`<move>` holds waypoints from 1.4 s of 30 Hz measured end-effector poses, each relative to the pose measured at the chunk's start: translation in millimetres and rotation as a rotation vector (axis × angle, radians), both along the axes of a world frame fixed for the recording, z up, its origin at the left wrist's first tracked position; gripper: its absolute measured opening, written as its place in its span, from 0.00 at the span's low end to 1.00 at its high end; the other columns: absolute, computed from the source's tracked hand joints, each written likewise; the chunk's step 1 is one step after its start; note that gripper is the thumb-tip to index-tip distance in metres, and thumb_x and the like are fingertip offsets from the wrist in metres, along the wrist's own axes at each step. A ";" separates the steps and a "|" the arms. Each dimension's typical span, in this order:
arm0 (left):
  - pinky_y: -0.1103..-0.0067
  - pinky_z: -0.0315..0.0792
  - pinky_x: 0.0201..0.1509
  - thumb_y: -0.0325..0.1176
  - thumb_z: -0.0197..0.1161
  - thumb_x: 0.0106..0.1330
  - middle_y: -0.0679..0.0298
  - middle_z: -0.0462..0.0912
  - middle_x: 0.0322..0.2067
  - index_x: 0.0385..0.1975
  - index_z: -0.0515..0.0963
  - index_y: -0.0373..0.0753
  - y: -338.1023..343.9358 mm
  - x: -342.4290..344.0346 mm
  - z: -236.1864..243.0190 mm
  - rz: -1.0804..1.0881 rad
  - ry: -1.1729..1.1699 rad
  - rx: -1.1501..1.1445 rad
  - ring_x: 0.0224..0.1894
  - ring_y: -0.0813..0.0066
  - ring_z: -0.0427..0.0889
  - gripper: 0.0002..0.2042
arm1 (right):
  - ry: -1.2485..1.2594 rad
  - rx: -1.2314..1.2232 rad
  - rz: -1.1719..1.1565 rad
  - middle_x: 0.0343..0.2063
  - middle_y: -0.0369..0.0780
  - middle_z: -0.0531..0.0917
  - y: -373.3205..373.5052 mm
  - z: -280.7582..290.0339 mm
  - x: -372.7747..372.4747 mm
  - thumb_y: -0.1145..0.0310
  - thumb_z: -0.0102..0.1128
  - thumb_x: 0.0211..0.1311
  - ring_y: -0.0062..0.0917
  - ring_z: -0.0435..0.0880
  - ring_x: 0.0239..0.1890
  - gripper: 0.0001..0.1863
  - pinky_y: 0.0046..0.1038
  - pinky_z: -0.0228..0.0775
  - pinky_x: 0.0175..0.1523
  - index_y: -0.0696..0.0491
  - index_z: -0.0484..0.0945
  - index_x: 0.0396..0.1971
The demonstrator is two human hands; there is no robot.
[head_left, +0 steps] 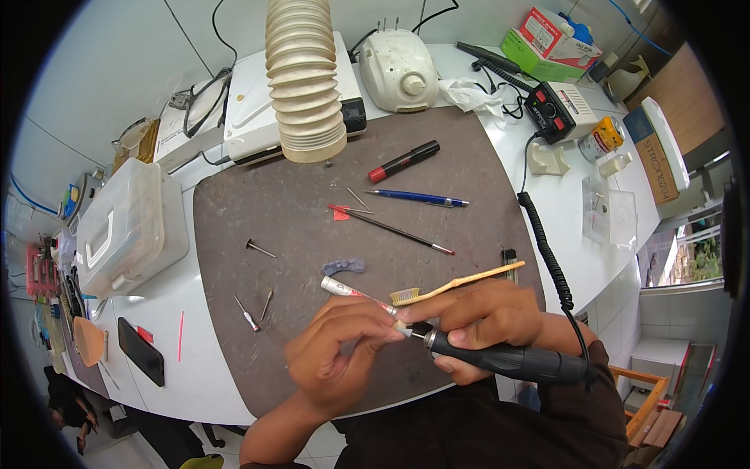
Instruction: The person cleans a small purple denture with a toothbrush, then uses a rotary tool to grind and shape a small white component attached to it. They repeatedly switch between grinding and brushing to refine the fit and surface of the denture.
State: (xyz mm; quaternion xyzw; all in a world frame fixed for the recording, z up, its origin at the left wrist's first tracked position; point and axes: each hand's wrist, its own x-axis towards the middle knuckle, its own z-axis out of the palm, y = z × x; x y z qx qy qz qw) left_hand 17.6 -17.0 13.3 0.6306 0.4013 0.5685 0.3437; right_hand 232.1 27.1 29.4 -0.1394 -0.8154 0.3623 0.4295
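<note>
My left hand [336, 356] pinches a small pale tooth-shaped piece [401, 327] with its fingertips, low over the brown mat [242, 219]. My right hand [488, 316] grips a black rotary handpiece [516, 361], whose bit points left at the piece; whether they touch is unclear. A coiled cord rises from the handpiece's rear. Just behind my fingers lie a white-and-red tube [344, 289], a wooden toothbrush [469, 277] and a grey-blue dental arch piece [344, 266]. Pens [414, 198], a thin brush [402, 234], a marker [402, 160] and small burs [266, 305] also lie on the mat.
A ribbed suction hose [305, 86] hangs over the mat. A control box [570, 109] and white machine [398, 74] stand behind. A plastic case [125, 234] and phone [141, 352] are left, cartons [652, 152] right. Another person [66, 406] is at lower left.
</note>
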 end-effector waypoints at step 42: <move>0.74 0.79 0.40 0.15 0.72 0.51 0.60 0.86 0.30 0.32 0.82 0.35 -0.6 -1.8 3.6 0.019 0.074 0.043 0.35 0.63 0.85 0.11 | 0.085 -0.187 0.050 0.25 0.42 0.76 -1.5 -9.8 1.7 0.81 0.70 0.52 0.55 0.87 0.46 0.23 0.43 0.86 0.44 0.53 0.66 0.43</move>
